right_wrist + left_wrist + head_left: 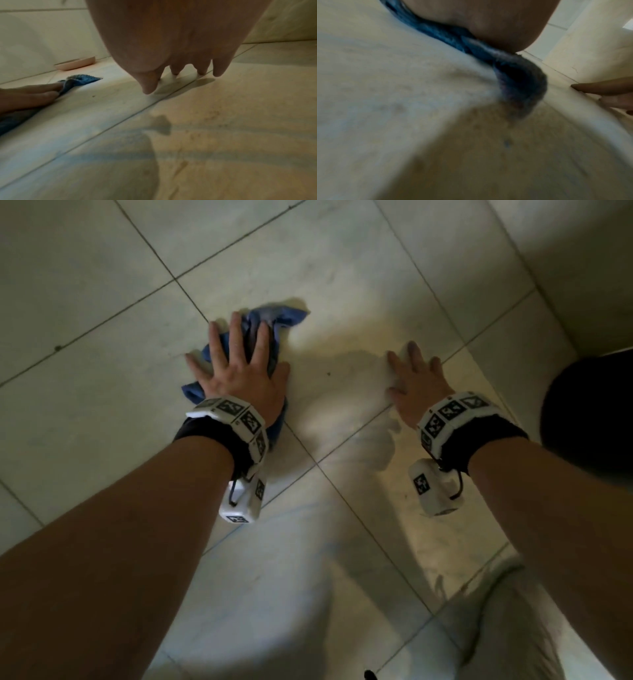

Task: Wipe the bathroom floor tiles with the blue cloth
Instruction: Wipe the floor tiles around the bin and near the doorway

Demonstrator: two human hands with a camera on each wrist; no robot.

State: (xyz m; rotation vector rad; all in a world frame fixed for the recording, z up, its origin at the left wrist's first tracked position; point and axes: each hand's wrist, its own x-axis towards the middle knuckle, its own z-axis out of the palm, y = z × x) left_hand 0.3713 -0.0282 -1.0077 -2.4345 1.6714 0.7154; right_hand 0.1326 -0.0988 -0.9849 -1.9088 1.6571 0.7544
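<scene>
- Left hand (pixel 236 371): flat on the blue cloth (pixel 274 318), fingers straight and spread, palm pressing the cloth onto the floor tiles (pixel 102 285).
- Blue cloth: bunched under the left hand; one end sticks out past the fingertips, another bit trails back beside the wrist. Left wrist view is blurry but shows the cloth (pixel 518 75) squashed btwn palm and tile.
- Cloth sits right next to a grout crossing, on the tile left of centre in the head view.
- Right hand (pixel 416 381): spread, fingers straight, resting on bare tile, well apart from the cloth. Holds nothing.
- Right wrist view: right fingertips (pixel 149 86) touch the floor at a grout line; left hand (pixel 29 94) and cloth (pixel 82 79) seen off to the side.
- Pink shallow dish (pixel 75 65) on the floor by the wall (pixel 34 33), beyond the cloth.
- Both wrists wear white marker bands (pixel 236 416) w/ black-and-white codes.
- Small dark specks on the tile btwn the hands.
</scene>
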